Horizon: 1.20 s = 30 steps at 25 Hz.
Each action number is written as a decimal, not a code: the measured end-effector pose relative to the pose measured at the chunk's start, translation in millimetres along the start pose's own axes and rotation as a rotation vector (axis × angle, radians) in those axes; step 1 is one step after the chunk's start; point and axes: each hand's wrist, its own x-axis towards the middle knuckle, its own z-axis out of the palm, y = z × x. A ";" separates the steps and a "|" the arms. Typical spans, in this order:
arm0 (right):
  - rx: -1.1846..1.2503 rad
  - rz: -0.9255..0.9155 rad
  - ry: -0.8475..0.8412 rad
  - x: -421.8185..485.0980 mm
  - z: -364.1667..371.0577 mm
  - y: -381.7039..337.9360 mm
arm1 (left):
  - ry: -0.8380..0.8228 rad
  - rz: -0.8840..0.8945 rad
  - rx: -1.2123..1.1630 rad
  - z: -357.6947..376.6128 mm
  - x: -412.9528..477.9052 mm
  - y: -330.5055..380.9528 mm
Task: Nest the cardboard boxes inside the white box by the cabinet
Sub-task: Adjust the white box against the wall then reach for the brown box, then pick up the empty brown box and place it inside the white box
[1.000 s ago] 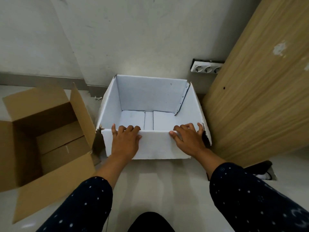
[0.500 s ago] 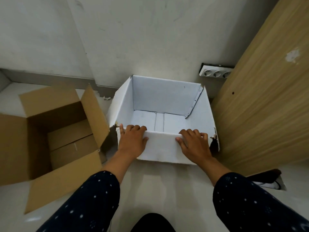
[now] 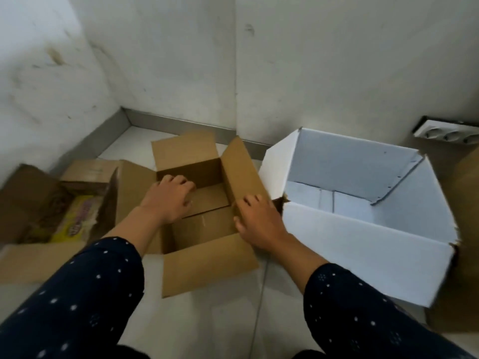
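Note:
An open white box [image 3: 363, 250] stands on the floor at the right, its inside bare. To its left sits an open brown cardboard box [image 3: 207, 260] with its flaps spread. My left hand [image 3: 169, 196] hovers over this box's left inner side, fingers apart, holding nothing. My right hand [image 3: 258, 221] rests against the box's right flap, fingers spread, near the white box's corner. Another brown cardboard box [image 3: 31, 203] at the far left holds yellow packaging.
A wooden cabinet [image 3: 466, 182] edge shows just right of the white box. A white power strip [image 3: 448, 133] lies by the wall behind it. White walls with a grey skirting close the corner. Light floor tiles spread in front.
Both hands have left the white box's front wall and moved left to the brown cardboard box. The view has swung left, bringing the far-left box into sight.

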 end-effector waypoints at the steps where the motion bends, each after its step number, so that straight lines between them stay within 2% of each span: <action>1: -0.032 0.021 -0.105 3.5 19.5 -18.0 | -0.060 0.002 0.018 12.0 -4.0 -15.2; 3: -0.077 0.043 -0.283 6.9 58.5 -46.0 | -0.122 0.002 0.037 38.0 -7.5 -40.9; 6: -0.080 0.050 -0.440 4.5 110.3 -70.5 | -0.211 0.007 0.080 76.4 -1.8 -69.1; 11: -0.049 0.046 -0.432 19.2 148.0 -65.4 | -0.350 -0.017 0.091 120.3 13.8 -105.0; 14: -0.138 -0.041 -0.459 57.8 145.1 -41.5 | -0.348 -0.034 -0.026 128.6 26.3 -123.0; 17: -0.236 -0.074 -0.469 96.4 132.6 -15.3 | -0.366 0.036 -0.137 130.9 39.1 -135.2; 19: -0.246 -0.048 -0.464 111.4 121.9 -8.7 | -0.300 0.094 -0.099 132.9 43.1 -137.7; 21: -0.128 -0.014 -0.405 115.6 116.0 -24.0 | -0.140 0.107 -0.021 136.0 45.5 -135.8; 24: 0.085 0.034 -0.343 109.4 127.5 -69.0 | -0.051 0.076 -0.133 141.4 53.6 -126.0; 26: 0.013 0.038 -0.375 103.2 139.6 -82.5 | -0.057 0.068 -0.190 145.9 60.3 -123.3; 30: -0.137 0.061 -0.306 110.2 136.6 -46.2 | 0.070 -0.077 -0.187 154.1 67.9 -127.3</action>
